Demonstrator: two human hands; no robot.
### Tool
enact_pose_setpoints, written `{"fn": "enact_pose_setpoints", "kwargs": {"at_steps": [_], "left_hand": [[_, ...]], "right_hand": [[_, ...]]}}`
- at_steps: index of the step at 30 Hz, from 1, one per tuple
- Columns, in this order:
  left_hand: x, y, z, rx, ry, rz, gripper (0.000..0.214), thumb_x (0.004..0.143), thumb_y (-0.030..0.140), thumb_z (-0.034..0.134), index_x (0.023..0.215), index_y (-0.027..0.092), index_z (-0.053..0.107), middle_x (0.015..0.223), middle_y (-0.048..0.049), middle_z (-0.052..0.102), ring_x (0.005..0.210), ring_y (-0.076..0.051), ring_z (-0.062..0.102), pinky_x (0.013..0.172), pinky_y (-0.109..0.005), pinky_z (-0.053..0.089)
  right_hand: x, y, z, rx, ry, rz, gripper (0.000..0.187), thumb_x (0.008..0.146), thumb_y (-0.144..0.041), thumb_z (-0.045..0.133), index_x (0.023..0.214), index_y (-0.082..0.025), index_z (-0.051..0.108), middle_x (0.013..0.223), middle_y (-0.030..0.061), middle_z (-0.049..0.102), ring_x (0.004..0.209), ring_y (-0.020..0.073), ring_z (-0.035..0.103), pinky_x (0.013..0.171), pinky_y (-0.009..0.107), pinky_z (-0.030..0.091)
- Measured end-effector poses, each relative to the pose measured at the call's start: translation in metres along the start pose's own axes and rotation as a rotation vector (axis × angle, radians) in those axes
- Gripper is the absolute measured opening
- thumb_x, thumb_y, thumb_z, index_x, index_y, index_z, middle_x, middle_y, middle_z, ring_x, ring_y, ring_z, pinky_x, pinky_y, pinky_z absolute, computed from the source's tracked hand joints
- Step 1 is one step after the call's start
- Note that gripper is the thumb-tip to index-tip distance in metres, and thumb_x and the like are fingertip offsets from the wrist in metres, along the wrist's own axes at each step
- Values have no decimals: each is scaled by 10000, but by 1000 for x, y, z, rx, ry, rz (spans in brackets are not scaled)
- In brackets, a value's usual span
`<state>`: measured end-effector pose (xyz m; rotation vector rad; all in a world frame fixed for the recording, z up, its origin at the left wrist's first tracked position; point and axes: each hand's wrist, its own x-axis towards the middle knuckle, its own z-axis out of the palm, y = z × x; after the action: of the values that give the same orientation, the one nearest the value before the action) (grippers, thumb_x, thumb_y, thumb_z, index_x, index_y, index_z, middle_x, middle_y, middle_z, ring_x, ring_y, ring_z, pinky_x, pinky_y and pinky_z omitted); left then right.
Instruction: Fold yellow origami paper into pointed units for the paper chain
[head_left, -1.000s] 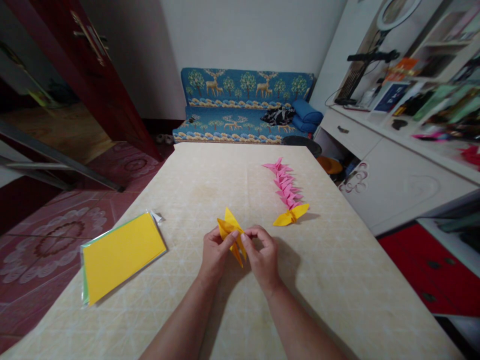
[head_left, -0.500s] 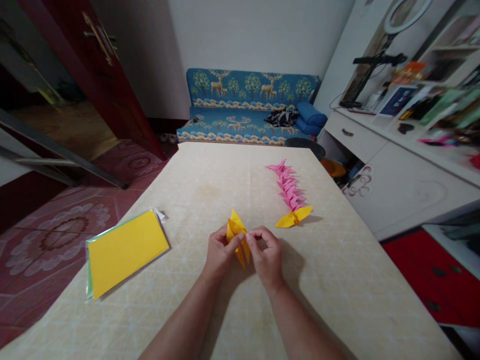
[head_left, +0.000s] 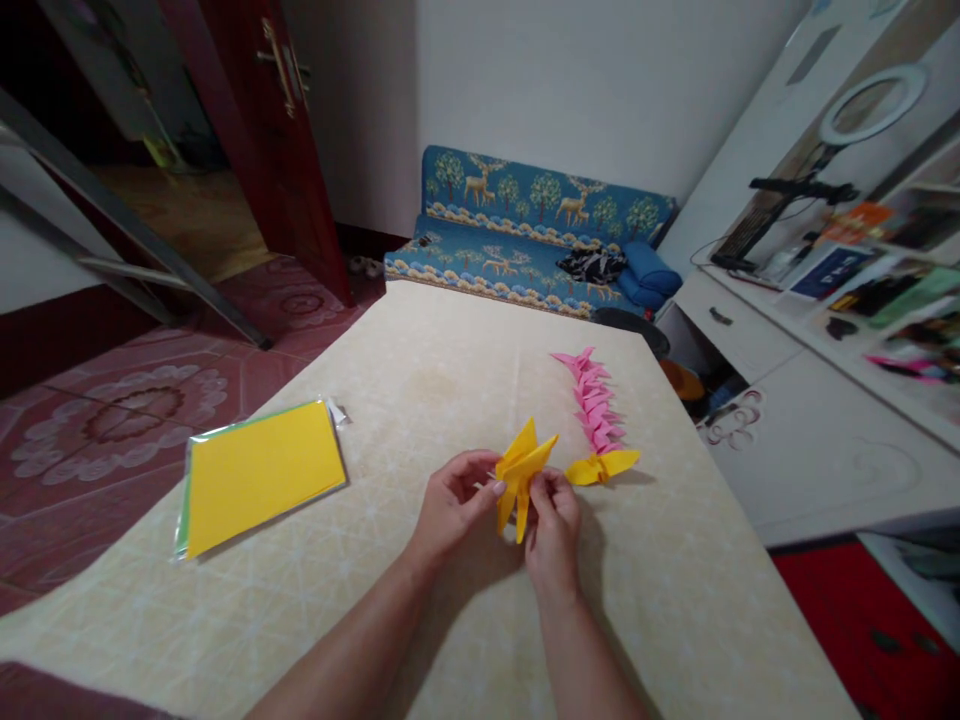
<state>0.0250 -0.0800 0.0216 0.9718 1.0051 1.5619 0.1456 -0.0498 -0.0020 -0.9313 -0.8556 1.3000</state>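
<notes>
Between my two hands is a folded yellow paper piece (head_left: 523, 465) with several pointed flaps, lifted just over the table. My left hand (head_left: 457, 500) pinches its left edge between thumb and fingers. On the other side, my right hand (head_left: 555, 515) grips the lower right part, its fingers curled and partly hidden. Just beyond my right hand lies a finished-looking yellow origami crane (head_left: 602, 467) with its wings spread. It touches the near end of a row of pink origami cranes (head_left: 596, 400) nested one behind another.
A clear packet of yellow paper sheets (head_left: 266, 480), with green showing at its edge, lies on the left of the cloth-covered table (head_left: 360, 610). Past the far edge stands a blue patterned sofa (head_left: 510, 235). A white cabinet (head_left: 817, 430) flanks the right side.
The yellow paper piece has been turned, so its flaps now fan out toward the upper right. My right hand has shifted to its lower right side. The whole view has tilted and shifted.
</notes>
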Motion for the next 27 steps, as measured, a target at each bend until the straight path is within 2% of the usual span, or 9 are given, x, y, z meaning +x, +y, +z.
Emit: {"fn": "enact_pose_setpoints", "kwargs": {"at_steps": [7,14,18,23,27], "left_hand": [[1,-2,-1,40,89,49,197,696,240,706,872,158,673,843,-65,661,733,-146,602,637,-224,480],[2,5,0,119,160,44,172,700,225,690,856,153,682,727,-29,640,590,-88,549,526,-170,427],[2,7,-1,133,141,0,175,699,256,692,834,146,703,708,-21,614,537,-71,512,490,-168,398],[2,6,-3,136,75,-27,214,708,310,689,826,136,726,771,-59,633,637,-120,558,520,-195,411],[4,4,-5,97,67,-68,195,704,318,695,725,126,722,655,-49,632,574,-112,534,521,-209,397]], "right_hand": [[1,3,-2,-8,-30,-3,221,744,-340,651,806,-196,495,732,-23,545,618,109,531,560,205,424],[2,3,-2,-48,-19,-88,198,748,-301,650,807,-190,497,722,-34,509,629,99,504,593,205,407],[2,3,-2,-75,-7,-145,202,734,-286,662,794,-189,495,701,-41,483,625,94,483,588,198,390],[0,0,-1,-156,-30,-179,174,753,-306,640,791,-184,521,696,-35,496,609,95,470,572,202,380],[-4,-5,1,-193,-75,-161,169,769,-325,626,766,-178,541,688,-25,517,613,104,472,573,211,373]]}}
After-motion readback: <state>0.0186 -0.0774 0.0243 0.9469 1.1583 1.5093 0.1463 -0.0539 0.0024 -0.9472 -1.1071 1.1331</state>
